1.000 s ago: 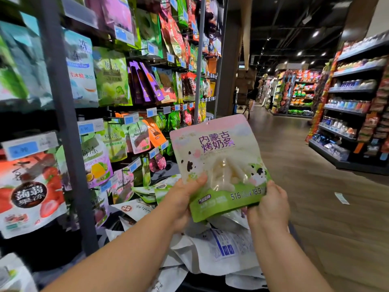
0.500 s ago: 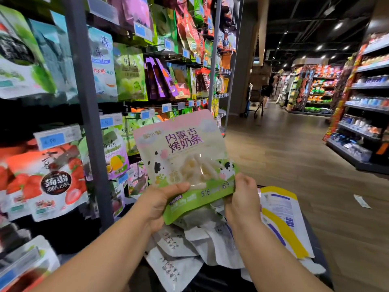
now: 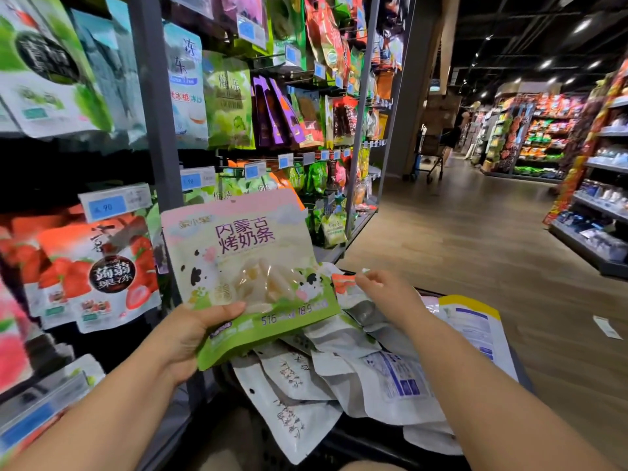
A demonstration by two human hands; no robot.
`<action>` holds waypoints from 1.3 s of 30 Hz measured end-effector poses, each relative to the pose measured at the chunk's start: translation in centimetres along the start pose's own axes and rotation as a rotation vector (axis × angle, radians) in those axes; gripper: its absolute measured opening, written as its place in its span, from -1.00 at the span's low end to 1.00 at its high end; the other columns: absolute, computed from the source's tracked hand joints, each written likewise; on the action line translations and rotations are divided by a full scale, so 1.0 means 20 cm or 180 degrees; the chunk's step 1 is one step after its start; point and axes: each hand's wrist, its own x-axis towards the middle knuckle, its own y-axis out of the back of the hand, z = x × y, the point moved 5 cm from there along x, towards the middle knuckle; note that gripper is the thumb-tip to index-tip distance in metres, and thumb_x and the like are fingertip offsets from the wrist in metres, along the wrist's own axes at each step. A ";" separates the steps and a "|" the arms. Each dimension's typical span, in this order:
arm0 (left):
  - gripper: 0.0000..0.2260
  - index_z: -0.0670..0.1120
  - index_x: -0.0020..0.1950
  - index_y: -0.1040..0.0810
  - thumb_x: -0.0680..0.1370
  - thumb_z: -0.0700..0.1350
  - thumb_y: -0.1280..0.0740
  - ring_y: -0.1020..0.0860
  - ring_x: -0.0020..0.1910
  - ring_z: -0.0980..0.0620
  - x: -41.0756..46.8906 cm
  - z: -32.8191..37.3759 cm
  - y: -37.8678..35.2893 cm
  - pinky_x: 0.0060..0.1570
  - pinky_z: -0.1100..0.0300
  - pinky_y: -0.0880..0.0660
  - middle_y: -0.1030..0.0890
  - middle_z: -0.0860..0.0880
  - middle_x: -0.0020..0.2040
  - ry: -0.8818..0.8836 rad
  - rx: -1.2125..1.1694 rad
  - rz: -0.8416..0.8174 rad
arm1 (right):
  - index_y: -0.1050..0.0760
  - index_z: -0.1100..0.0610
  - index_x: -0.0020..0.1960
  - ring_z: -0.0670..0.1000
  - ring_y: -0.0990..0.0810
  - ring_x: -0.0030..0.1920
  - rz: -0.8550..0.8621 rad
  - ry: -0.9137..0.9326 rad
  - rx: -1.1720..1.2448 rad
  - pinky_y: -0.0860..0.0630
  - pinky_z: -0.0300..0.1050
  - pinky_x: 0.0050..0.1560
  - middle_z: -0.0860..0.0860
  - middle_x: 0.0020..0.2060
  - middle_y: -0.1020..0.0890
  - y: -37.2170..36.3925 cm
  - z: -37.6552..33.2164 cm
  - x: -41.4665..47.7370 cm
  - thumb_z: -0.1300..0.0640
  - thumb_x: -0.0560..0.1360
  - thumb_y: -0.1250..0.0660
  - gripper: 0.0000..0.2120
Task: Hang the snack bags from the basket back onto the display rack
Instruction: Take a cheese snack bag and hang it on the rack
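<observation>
My left hand point(image 3: 190, 334) grips the lower left corner of a pink and green snack bag point(image 3: 244, 263) with cow pictures, held upright in front of the display rack point(image 3: 154, 113). My right hand point(image 3: 387, 295) is off that bag and hovers over the dark basket point(image 3: 367, 440). Its curled fingers pinch the top edge of a grey bag with a red corner point(image 3: 353, 297) lying in the basket. Several white and grey snack bags point(image 3: 306, 385) are piled in the basket, and a yellow-edged bag point(image 3: 475, 324) lies at its right.
The rack on my left is packed with hanging bags and blue price tags point(image 3: 107, 207); red strawberry bags point(image 3: 98, 273) hang lowest. A wood-floor aisle point(image 3: 458, 239) runs ahead, with shelves point(image 3: 598, 212) on the right and a cart with a person point(image 3: 445, 144) far back.
My right hand has let go of the pink and green bag and dropped to a bag in the basket. My left hand now holds the bag alone, shifted left towards the rack.
</observation>
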 end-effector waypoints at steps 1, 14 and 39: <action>-0.54 -0.39 0.19 -0.58 0.31 -0.29 -0.44 -0.70 -0.18 -0.20 0.00 0.00 0.02 -0.28 -0.03 -0.66 -0.63 -0.38 0.10 -0.0007 -0.0009 0.0033 | -0.51 0.01 0.23 0.03 -0.48 0.08 -0.0140 -0.0040 -0.0110 -0.35 -0.09 0.01 -0.04 0.08 -0.51 -0.02 -0.01 0.01 -0.28 0.56 -0.17 -0.56; -0.63 -0.32 0.12 -0.61 0.33 -0.25 -0.38 -0.70 -0.33 -0.12 -0.09 0.07 0.23 -0.44 0.09 -0.62 -0.70 -0.27 -0.10 -0.0088 -0.0135 0.0294 | -0.33 -0.14 0.46 0.12 -0.51 0.27 -0.0657 -0.0244 -0.1273 -0.48 0.03 0.21 -0.03 0.37 -0.50 -0.17 -0.05 0.10 -0.68 0.10 -0.08 0.06; -0.84 -0.31 0.04 -0.59 0.48 -0.33 -0.33 -0.67 -0.43 -0.07 -0.15 0.06 0.19 -0.54 0.16 -0.56 -0.70 -0.21 -0.27 -0.0156 -0.0182 0.0430 | -0.49 -0.06 0.18 0.05 -0.47 0.00 -0.0830 0.0379 -0.1463 -0.43 -0.12 -0.14 0.06 0.15 -0.56 -0.18 -0.28 -0.05 0.01 0.55 -0.21 -0.77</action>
